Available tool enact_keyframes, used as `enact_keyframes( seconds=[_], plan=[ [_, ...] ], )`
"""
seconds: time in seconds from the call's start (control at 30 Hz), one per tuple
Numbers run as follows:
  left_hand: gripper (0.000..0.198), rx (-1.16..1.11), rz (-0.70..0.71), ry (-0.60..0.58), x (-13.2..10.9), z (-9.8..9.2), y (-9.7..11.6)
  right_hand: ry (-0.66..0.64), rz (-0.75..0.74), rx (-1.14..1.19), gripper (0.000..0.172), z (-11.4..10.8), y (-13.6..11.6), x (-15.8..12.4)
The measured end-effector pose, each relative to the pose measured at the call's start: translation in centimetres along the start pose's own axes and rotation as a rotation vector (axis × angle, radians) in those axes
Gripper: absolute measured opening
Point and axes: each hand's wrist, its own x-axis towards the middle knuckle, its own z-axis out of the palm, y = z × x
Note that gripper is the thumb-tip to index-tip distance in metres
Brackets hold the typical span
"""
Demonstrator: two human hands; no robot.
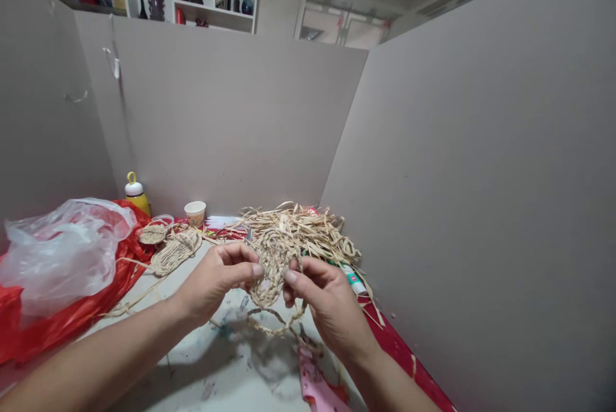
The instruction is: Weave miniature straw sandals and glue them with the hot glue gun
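Note:
A loosely coiled braid of straw-coloured fibre (270, 277) is held up in the middle, above the white tabletop. My left hand (231, 269) pinches its left edge between thumb and fingers. On the right edge, my right hand (315, 283) pinches it the same way. A loop of the braid (275, 328) hangs below, between my hands. Behind the coil lies a heap of loose dry fibre strips (308, 232). A pink object (317, 383) lies on the table beneath, partly hidden by my right forearm.
Plastic bags, clear (72, 251) and red (132, 264), cover the left side. Wound braid bundles (177, 251), a paper cup (195, 213) and a yellow bottle (138, 196) stand or lie at the back left. Grey partitions (231, 117) enclose the table. A green-and-white tube (355, 280) lies right.

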Motion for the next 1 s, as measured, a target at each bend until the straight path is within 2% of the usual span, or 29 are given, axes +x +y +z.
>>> enact_keyframes(
  seconds=[0.17,0.43,0.7,1.0],
  plan=[
    [0.015,0.004,0.001,0.012,-0.12,0.12,-0.08,-0.069,0.025,0.031,0.024,-0.08,0.27,0.02],
    [0.019,0.047,-0.013,-0.065,-0.55,0.13,0.08,-0.026,0.005,-0.033,0.026,-0.03,0.04,-0.23],
    [0.015,0.142,-0.047,-0.027,-0.71,0.19,-0.03,-0.045,0.012,-0.059,0.028,0.18,0.36,-0.27],
    [0.015,0.134,-0.04,-0.037,-0.31,-0.12,-0.62,-0.033,0.031,-0.005,0.028,0.64,0.02,-0.2]
  ],
)
